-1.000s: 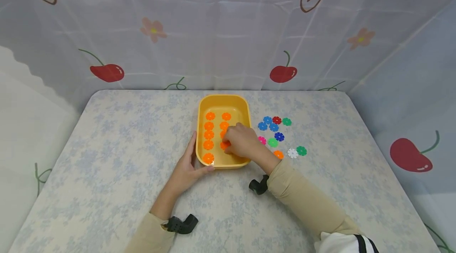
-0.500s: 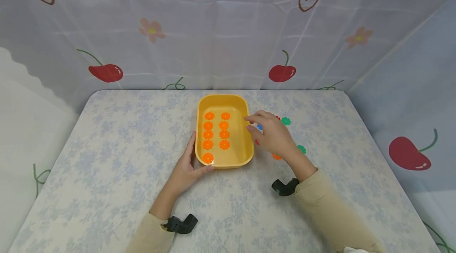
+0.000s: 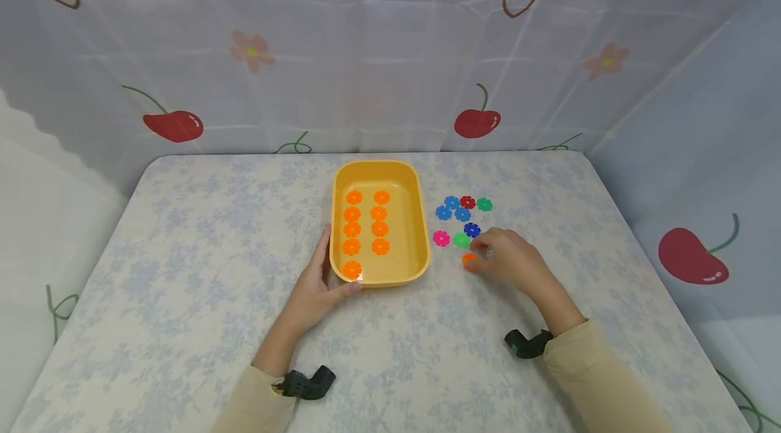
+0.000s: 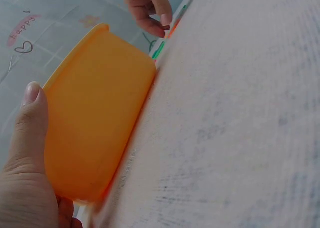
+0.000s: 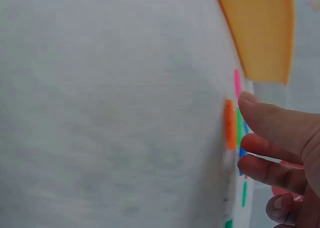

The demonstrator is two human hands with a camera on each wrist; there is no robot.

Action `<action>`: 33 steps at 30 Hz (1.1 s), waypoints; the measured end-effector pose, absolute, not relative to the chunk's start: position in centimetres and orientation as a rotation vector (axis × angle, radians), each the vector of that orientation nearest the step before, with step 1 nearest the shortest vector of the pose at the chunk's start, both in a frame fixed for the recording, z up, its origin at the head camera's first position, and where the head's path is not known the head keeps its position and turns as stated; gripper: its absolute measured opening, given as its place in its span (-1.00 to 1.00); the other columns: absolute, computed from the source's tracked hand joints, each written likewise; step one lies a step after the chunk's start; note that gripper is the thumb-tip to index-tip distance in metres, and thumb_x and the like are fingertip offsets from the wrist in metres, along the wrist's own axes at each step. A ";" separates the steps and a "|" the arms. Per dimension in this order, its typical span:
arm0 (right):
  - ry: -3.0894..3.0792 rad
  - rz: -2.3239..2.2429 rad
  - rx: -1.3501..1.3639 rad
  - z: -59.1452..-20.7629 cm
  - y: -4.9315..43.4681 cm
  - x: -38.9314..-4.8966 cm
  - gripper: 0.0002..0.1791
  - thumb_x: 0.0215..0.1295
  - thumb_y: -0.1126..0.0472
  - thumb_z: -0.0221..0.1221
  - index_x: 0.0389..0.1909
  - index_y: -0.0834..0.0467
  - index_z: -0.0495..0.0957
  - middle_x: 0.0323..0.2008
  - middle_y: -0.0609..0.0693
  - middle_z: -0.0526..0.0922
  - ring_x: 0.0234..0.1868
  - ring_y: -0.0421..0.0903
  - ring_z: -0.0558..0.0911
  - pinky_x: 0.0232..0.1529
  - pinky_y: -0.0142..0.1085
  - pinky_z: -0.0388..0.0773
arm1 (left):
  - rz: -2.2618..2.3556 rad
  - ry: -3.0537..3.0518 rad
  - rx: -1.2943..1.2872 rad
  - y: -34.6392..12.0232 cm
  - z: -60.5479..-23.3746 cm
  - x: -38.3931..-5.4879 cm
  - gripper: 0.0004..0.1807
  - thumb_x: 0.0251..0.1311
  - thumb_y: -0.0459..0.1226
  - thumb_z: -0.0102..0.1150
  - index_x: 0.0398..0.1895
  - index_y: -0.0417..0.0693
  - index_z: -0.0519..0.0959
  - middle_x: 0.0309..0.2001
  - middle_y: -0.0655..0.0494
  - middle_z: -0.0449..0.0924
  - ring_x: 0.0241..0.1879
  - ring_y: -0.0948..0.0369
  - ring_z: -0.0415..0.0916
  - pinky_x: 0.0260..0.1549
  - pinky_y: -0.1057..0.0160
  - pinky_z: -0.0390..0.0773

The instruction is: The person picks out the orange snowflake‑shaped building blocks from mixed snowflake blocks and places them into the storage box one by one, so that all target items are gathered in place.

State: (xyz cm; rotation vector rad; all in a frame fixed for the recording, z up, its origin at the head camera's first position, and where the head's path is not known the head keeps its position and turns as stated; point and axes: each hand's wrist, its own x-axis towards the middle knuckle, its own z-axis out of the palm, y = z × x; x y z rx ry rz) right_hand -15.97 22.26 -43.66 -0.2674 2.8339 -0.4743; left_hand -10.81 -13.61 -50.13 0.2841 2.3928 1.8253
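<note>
My left hand [image 3: 310,297] grips the near left corner of a yellow plastic tray [image 3: 405,253]; in the left wrist view the thumb lies along its outer wall near the rim. Inside the tray, orange notched discs [image 3: 351,246] lie flat in two columns, the left one longer. My right hand [image 3: 515,262] is right of the tray, low over the table, thumb and fingers apart. Its fingertips are right at a loose orange disc [image 3: 468,262]. In the right wrist view that orange disc [image 5: 230,124] appears beside the thumb tip.
Beside the tray lie light blue discs [image 3: 451,202], a red disc [image 3: 467,202], a green disc [image 3: 485,204], a dark blue disc [image 3: 472,230], a light green disc [image 3: 462,240] and a pink disc [image 3: 441,238]. A printed curtain [image 3: 366,47] hangs behind the table [image 3: 213,250].
My right hand has left the tray and moved right to the loose orange disc, leaving the discs of the right column in view. My left hand has stayed on the tray.
</note>
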 end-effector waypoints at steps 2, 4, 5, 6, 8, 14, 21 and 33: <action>2.850 -0.471 -0.257 -44.2 22.4 -15.7 -0.56 0.13 -0.09 0.42 -0.06 0.08 0.69 -0.19 -0.02 0.65 -0.13 -0.03 0.56 -0.07 -0.07 0.62 | 1.835 2.388 0.286 -13.6 -50.2 -10.9 0.29 0.08 -0.08 0.48 0.62 0.24 -0.34 0.61 0.34 -0.35 0.60 0.24 -0.24 0.49 0.09 -0.03; 2.861 -0.484 -0.248 -44.7 22.5 -15.5 -0.58 0.12 -0.10 0.43 -0.11 0.08 0.69 -0.22 -0.03 0.63 -0.17 -0.04 0.55 -0.11 -0.09 0.62 | 1.840 2.388 0.298 -13.7 -50.3 -10.9 0.28 0.09 -0.09 0.47 0.62 0.23 -0.35 0.61 0.33 -0.35 0.60 0.23 -0.25 0.49 0.08 -0.04; 2.864 -0.492 -0.251 -44.9 22.5 -15.5 -0.60 0.13 -0.09 0.43 -0.12 0.07 0.68 -0.23 -0.03 0.63 -0.17 -0.05 0.54 -0.11 -0.11 0.61 | 1.841 2.389 0.306 -13.7 -50.4 -10.9 0.28 0.10 -0.10 0.47 0.62 0.22 -0.35 0.61 0.32 -0.35 0.60 0.22 -0.26 0.49 0.07 -0.05; 2.858 -0.514 -0.259 -45.1 22.6 -15.5 -0.62 0.14 -0.06 0.42 -0.12 0.08 0.67 -0.22 -0.03 0.62 -0.17 -0.06 0.54 -0.09 -0.10 0.61 | 1.848 2.387 0.308 -13.7 -50.4 -10.9 0.28 0.10 -0.10 0.46 0.62 0.22 -0.35 0.61 0.32 -0.35 0.60 0.22 -0.26 0.49 0.07 -0.05; 2.833 -0.573 -0.286 -45.4 22.6 -15.6 -0.66 0.17 0.00 0.41 -0.14 0.09 0.63 -0.23 -0.02 0.61 -0.18 -0.06 0.52 -0.09 -0.13 0.59 | 1.849 2.386 0.319 -13.7 -50.4 -11.0 0.27 0.11 -0.11 0.46 0.62 0.22 -0.36 0.62 0.30 -0.35 0.60 0.21 -0.27 0.49 0.05 -0.06; 2.759 -0.721 -0.369 -45.7 22.8 -15.6 -0.72 0.22 0.15 0.38 -0.09 0.04 0.56 -0.26 -0.08 0.60 -0.21 -0.08 0.50 -0.14 -0.23 0.55 | 1.854 2.373 0.318 -13.7 -50.5 -11.0 0.27 0.11 -0.10 0.46 0.62 0.23 -0.36 0.61 0.33 -0.34 0.60 0.23 -0.26 0.49 0.11 -0.06; 2.779 -0.760 -0.394 -45.9 22.7 -15.4 -0.69 0.22 0.11 0.39 -0.03 0.04 0.64 -0.21 -0.09 0.66 -0.20 -0.11 0.53 -0.14 -0.24 0.59 | 1.873 2.349 0.303 -13.6 -50.0 -10.9 0.27 0.10 -0.12 0.46 0.62 0.27 -0.35 0.60 0.38 -0.34 0.59 0.30 -0.26 0.48 0.20 -0.07; 2.737 -0.771 -0.321 -45.6 22.5 -16.2 -0.61 0.12 0.04 0.45 -0.05 0.06 0.67 -0.22 -0.07 0.68 -0.21 -0.08 0.53 -0.16 -0.23 0.60 | 1.877 2.354 0.284 -13.6 -50.4 -10.9 0.28 0.09 -0.10 0.48 0.62 0.26 -0.34 0.60 0.41 -0.33 0.58 0.33 -0.25 0.48 0.23 -0.07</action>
